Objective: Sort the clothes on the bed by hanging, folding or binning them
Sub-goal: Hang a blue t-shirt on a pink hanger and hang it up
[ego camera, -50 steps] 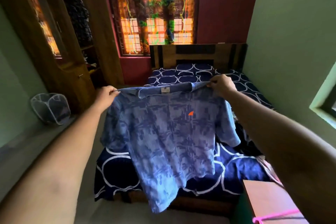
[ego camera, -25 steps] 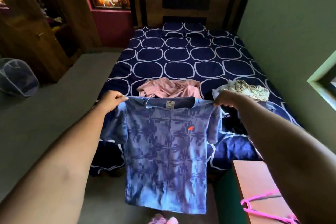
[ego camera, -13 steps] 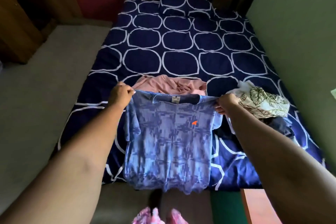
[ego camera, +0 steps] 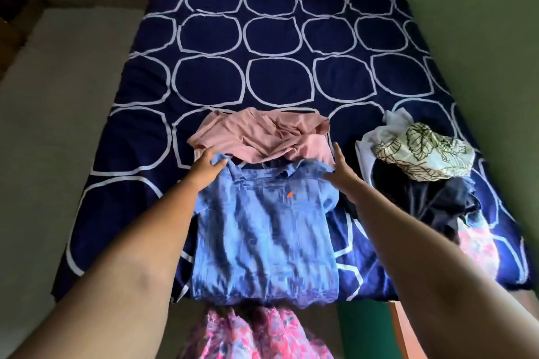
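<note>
**Foot of bed: 1 shirt laid out for folding, 4 items waiting**

1. Bed (ego camera: 264, 80), navy cover with white rings. It holds every loose garment in sight. No bin, basket or hanger shows from here, so there are no container contents to list.
2. Blue shirt (ego camera: 262, 230), mottled, orange mark facing up. It lies at the foot of the bed between the 2 arms. Its hem reaches the mattress edge and its collar touches the near edge of item 3.
3. Pink garment (ego camera: 262, 137), crumpled, just beyond the shirt's collar.
4. Dark garment (ego camera: 434, 207), heaped near the right edge.
5. Leaf-print cloth (ego camera: 423, 154), bunched on top of item 4.
6. Pink floral cloth (ego camera: 475, 248), at the right corner, partly under item 4.
7. Left hand (ego camera: 207, 165), fingers curled on the shirt's left shoulder seam, gripping it.
8. Right hand (ego camera: 339, 176), fingers straight and spread beside the right shoulder, holding nothing.

Handling note, as a judgement: the step looks like spreading the shirt for a fold.
- Draw the collar clear of item 3.
- Square both shoulders and lay the sleeves flat.
- Stroke the creases out toward the hem before the first fold, or the fold will set them.
</note>
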### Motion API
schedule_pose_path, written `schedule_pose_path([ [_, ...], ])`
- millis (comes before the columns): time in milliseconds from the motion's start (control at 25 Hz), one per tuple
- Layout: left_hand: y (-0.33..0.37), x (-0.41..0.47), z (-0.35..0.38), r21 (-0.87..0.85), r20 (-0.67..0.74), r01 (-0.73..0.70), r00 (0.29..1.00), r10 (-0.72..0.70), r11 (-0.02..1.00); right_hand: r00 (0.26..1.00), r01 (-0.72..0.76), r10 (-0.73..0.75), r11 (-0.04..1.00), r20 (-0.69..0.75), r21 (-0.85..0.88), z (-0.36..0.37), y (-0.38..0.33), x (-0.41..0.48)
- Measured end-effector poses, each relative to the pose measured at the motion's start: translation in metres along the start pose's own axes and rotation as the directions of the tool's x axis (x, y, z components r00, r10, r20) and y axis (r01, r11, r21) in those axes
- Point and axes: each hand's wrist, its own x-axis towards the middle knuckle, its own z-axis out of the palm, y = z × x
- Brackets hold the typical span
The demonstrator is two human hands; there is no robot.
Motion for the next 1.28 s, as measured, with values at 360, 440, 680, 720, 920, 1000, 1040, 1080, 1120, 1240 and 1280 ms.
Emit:
schedule_pose_path([
  [360,0.042,-0.001,0.043,0.476,0.286,-0.421,0.904,0.317,0.772,0.975,0.201,-0.216,0.957,-0.052,-0.208,-0.028,0.043,-0.019],
  [440,0.058,-0.008,0.065,0.455,0.389,-0.440,0.880,0.272,0.774,0.986,0.165,-0.164,0.951,0.026,-0.261,-0.036,0.061,-0.029],
  [680,0.103,-0.042,0.144,0.421,0.683,-0.442,0.729,0.044,0.792,0.965,0.019,0.110,0.876,0.238,-0.483,-0.082,0.119,-0.087],
  [720,0.112,-0.054,0.160,0.413,0.686,-0.471,0.724,0.074,0.779,0.963,0.012,0.125,0.865,0.240,-0.501,-0.092,0.131,-0.102],
  [920,0.145,-0.129,0.251,0.338,0.708,-0.556,0.682,0.184,0.759,0.980,-0.004,0.113,0.839,0.167,-0.544,-0.135,0.207,-0.183],
  [1000,0.152,-0.153,0.291,0.332,0.748,-0.588,0.640,0.174,0.738,0.983,-0.019,0.110,0.858,0.149,-0.513,-0.148,0.243,-0.212],
  [1040,0.157,-0.168,0.312,0.341,0.762,-0.623,0.622,0.180,0.704,0.983,-0.044,0.122,0.885,0.139,-0.464,-0.156,0.264,-0.229],
  [1080,0.162,-0.182,0.335,0.332,0.781,-0.658,0.594,0.194,0.676,0.982,-0.083,0.145,0.905,0.120,-0.418,-0.165,0.284,-0.247],
  [1120,0.167,-0.198,0.356,0.323,0.801,-0.678,0.568,0.191,0.660,0.979,-0.132,0.180,0.915,0.091,-0.382,-0.174,0.303,-0.265],
  [1240,0.178,-0.239,0.414,0.312,0.837,-0.702,0.522,0.165,0.640,0.953,-0.288,0.302,0.895,-0.015,-0.341,-0.195,0.360,-0.308],
  [1280,0.181,-0.251,0.428,0.319,0.852,-0.723,0.502,0.149,0.613,0.940,-0.336,0.338,0.887,-0.050,-0.317,-0.199,0.375,-0.318],
])
